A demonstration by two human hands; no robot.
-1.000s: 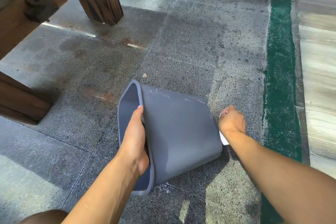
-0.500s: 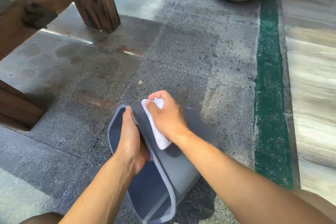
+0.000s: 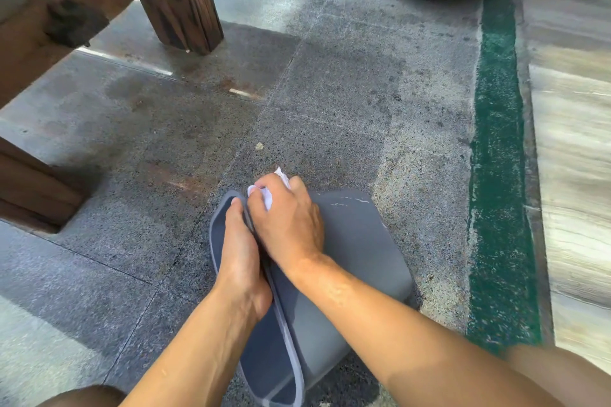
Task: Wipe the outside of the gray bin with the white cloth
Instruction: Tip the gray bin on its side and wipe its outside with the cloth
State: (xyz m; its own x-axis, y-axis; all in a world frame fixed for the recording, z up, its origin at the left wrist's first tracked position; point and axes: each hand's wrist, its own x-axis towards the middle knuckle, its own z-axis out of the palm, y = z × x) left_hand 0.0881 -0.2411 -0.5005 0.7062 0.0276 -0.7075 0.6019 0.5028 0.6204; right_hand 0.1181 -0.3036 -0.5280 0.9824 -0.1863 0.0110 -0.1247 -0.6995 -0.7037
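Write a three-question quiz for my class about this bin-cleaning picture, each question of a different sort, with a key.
1. True or false: the gray bin lies on its side on the floor.
2. Which hand presses the white cloth on the bin? A left hand B right hand
3. Fill in: the left hand grips the bin's ____.

Key: 1 true; 2 B; 3 rim.

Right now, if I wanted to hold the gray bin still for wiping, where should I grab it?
Probably grab the gray bin by its rim, coming from the open-mouth side. It lies on its side, so the thin lip is easy to hook, as the left hand does. That leaves the outside wall free for the right hand and white cloth.
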